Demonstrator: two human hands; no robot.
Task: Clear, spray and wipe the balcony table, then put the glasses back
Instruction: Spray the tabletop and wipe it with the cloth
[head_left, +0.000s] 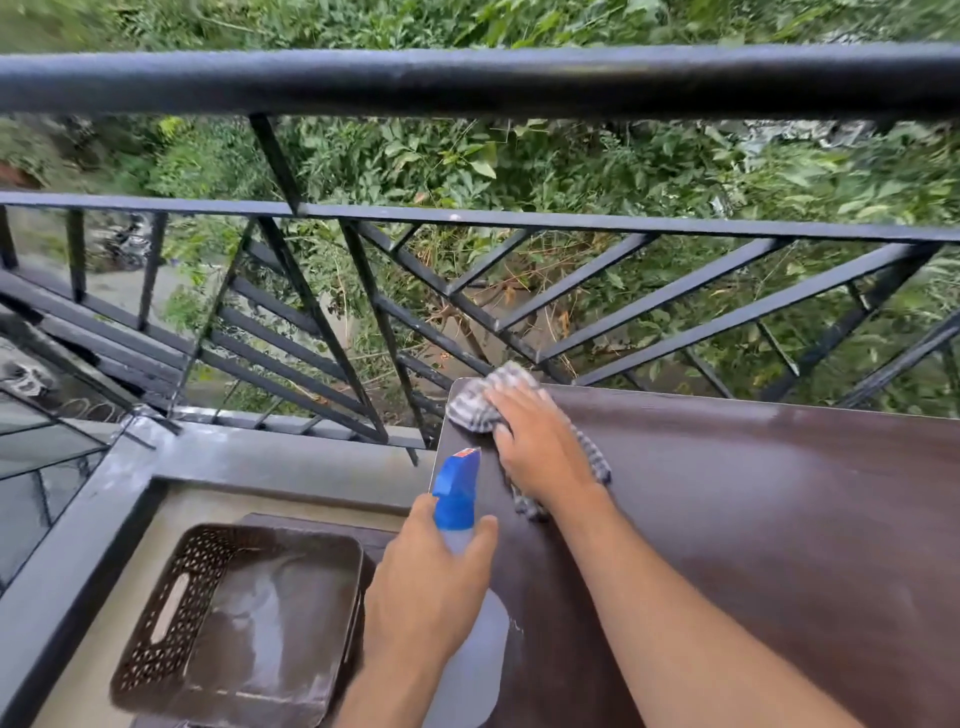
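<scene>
The dark brown balcony table (753, 519) fills the right half of the view, its top bare and glossy. My right hand (535, 441) lies flat on a grey-and-white checked cloth (475, 405), pressing it on the table's far left corner. My left hand (431, 587) grips a clear spray bottle (457, 499) with a blue trigger head, held upright over the table's left edge. No glasses are in view.
A brown perforated plastic basket (171, 597) sits low at the left on a dark stool or stand, beside the table. The black metal railing (467, 78) runs across just beyond the table, with a concrete ledge (260, 452) below it and greenery behind.
</scene>
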